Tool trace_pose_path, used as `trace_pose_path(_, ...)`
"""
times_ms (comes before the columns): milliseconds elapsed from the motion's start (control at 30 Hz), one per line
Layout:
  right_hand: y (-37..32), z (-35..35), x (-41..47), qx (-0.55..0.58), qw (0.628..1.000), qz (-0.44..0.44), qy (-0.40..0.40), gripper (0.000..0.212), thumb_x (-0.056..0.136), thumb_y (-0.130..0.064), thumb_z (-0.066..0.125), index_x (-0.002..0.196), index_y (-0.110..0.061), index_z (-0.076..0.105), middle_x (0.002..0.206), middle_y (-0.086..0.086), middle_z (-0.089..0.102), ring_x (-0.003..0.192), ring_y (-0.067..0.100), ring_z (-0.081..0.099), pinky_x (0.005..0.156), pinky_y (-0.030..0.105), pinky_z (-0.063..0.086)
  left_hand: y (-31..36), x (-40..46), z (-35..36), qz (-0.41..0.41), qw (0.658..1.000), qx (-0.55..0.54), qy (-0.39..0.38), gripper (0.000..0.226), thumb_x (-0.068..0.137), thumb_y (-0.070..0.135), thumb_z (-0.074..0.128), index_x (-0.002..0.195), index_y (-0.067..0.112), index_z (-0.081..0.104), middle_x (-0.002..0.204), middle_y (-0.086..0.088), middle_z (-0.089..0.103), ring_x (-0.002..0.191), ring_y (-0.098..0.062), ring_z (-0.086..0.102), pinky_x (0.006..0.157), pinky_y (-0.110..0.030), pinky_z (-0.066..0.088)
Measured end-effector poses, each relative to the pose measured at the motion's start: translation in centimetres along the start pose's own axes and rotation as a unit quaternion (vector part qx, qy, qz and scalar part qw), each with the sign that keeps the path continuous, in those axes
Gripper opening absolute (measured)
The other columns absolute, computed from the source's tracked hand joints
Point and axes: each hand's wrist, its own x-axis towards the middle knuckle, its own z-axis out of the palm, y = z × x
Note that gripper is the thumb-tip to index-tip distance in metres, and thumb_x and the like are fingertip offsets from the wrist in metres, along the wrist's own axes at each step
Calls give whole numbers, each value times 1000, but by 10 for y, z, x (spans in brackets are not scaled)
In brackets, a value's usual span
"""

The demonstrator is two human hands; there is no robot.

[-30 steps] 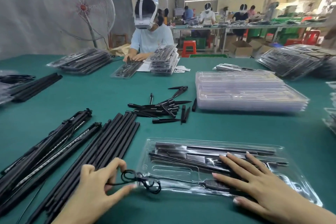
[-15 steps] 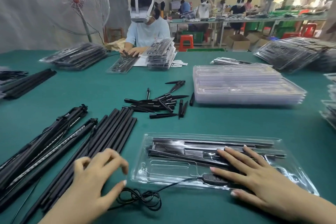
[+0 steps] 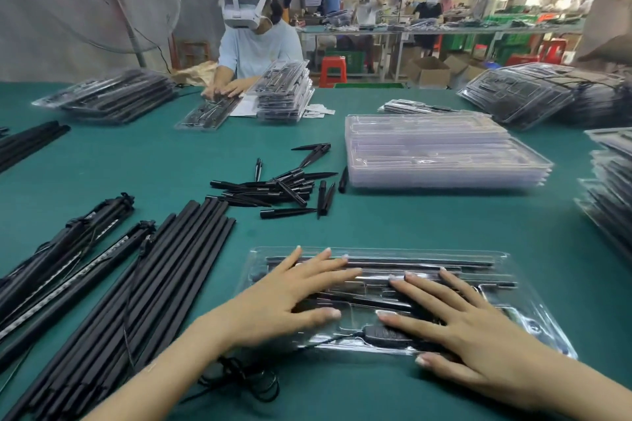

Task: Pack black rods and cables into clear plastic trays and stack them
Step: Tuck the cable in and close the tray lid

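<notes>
Both hands lie flat on the clear plastic tray at the near edge of the green table. Left hand: fingers straight and spread, palm down on the tray's left half, gripping nothing. Right hand: fingers straight and fanned wide, pressing on the tray's middle and right half, gripping nothing.

Tray holds long black rods lying lengthwise along its far side. A black inline controller sits in the near compartment, under the right thumb. Its cable leaves the tray's near left edge and lies coiled on the table below the left wrist, outside the tray.

Left of the tray: a bundle of loose black rods, laid diagonally, with cabled light bars further left. Beyond the tray: a scatter of short black stakes. Far right of those: a stack of empty clear trays. Packed tray stacks stand at the right rear. A person in a white headset sits across the table.
</notes>
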Motion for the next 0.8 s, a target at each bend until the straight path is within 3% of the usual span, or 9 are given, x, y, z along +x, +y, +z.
trace_pose_path(67,3,1,1,3,1000,-8,3,52,98,-58,23,148,-44,22,155,-1,30,141,18,32,104,41,26,-6,-18,-9,5,999,-34,-1,68,87,66,48,144,57,12,154,34,2,142,8,-9,116,-40,-15)
trace_pose_path(133,3,3,0,9,1000,-7,-4,52,98,-58,23,148,-44,22,156,-1,29,142,19,30,104,44,25,-12,-36,-10,4,1000,24,-11,74,83,68,51,144,58,10,153,36,-3,142,7,-13,114,-45,-18)
trace_pose_path(333,1,3,1,24,999,-4,-25,51,98,-59,24,148,-45,21,157,-3,24,144,16,24,106,44,23,-5,-46,-7,-25,997,60,-33,62,92,49,52,136,68,13,148,42,-9,138,12,-17,115,-44,-20)
trace_pose_path(433,1,1,0,22,999,-3,-38,52,98,-58,23,148,-44,21,157,-2,25,144,17,26,105,43,24,-1,-44,-3,-28,991,99,-83,60,97,52,41,133,72,-3,146,40,-23,136,8,-29,112,-46,-25)
trace_pose_path(533,2,-3,2,4,999,-10,-45,52,99,-58,22,148,-44,21,155,0,30,141,21,31,103,43,25,3,-47,6,-43,990,105,-86,50,98,58,20,135,67,-12,144,39,-30,135,7,-31,113,-49,-24)
trace_pose_path(700,-2,-13,2,18,998,1,-56,49,99,-58,22,147,-46,24,153,-3,34,139,17,33,103,40,26,9,-47,4,-50,989,114,-85,43,96,61,11,134,70,-6,143,43,-24,134,13,-27,114,-41,-22)
trace_pose_path(767,-4,-17,1,24,997,12,-70,50,98,-59,23,146,-48,23,152,-5,35,139,15,34,103,39,26,11,-43,-1,-55,988,125,-74,43,92,66,8,134,71,7,146,45,-10,136,14,-18,115,-32,-17)
trace_pose_path(800,-4,-18,2,25,997,16,-77,50,98,-59,23,146,-48,23,152,-6,36,138,13,35,103,39,26,14,-38,-5,-55,988,132,-62,47,90,67,8,134,68,21,148,42,6,139,13,-6,116,-27,-8)
